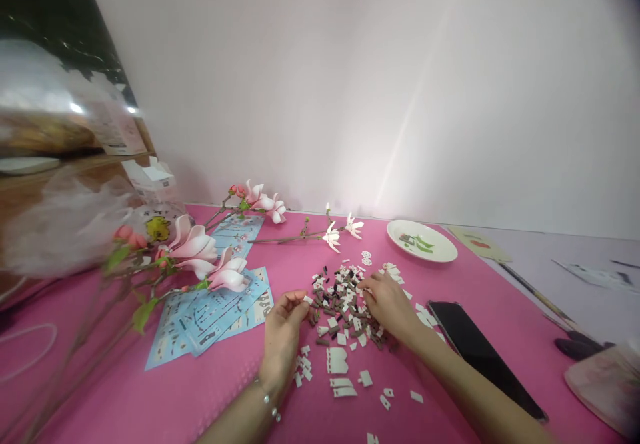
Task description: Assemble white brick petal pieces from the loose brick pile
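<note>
The person's left hand, with a thin silver bead bracelet at the wrist, sits at the near-left edge of a loose pile of small white, brown and black plastic building pieces. Its fingers are curled inward, and the thumb and forefinger seem to pinch a tiny white plastic piece. The right hand reaches in from the other side, its fingers bent downward and touching the pile, though whether they grip anything cannot be told.

The pile lies on a bright pink mat, with larger flat white plastic pieces scattered nearer the person. Just right of the right hand lies a black smartphone, face up. Beyond the pile is a round white ceramic plate holding green leaf-shaped pieces. To the left are overlapping pale blue printed instruction sheets, and across them lie pink-and-white magnolia branches built from plastic pieces — a white-flowered stem reaches toward the plate.
</note>
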The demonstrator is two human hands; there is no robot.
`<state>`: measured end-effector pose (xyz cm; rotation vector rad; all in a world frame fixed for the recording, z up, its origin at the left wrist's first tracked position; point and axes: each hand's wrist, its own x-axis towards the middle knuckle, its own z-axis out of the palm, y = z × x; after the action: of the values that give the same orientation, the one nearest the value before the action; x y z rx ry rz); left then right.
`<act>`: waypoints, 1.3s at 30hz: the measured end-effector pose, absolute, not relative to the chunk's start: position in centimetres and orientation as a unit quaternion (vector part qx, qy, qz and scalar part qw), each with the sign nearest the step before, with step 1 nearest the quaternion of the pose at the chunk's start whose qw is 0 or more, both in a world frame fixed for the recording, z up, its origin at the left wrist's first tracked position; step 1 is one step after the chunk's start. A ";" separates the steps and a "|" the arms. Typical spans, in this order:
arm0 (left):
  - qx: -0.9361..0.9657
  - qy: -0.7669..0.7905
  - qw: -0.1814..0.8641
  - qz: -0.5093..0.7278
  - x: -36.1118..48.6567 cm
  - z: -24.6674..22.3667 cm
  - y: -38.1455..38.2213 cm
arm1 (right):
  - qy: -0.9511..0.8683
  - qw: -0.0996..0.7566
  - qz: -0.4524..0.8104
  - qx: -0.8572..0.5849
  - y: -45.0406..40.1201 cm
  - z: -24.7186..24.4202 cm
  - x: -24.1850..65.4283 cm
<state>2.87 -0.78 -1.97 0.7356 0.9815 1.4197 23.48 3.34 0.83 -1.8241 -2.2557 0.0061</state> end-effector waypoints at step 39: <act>0.377 0.378 0.643 0.549 3.6 -1.6 -1.4 | -0.751 0.213 0.226 -0.583 1.3 1.8 20.3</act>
<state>3.60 -1.43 -1.63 0.8586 0.8608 1.2503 20.32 1.35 1.84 -1.6172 -2.0836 0.6284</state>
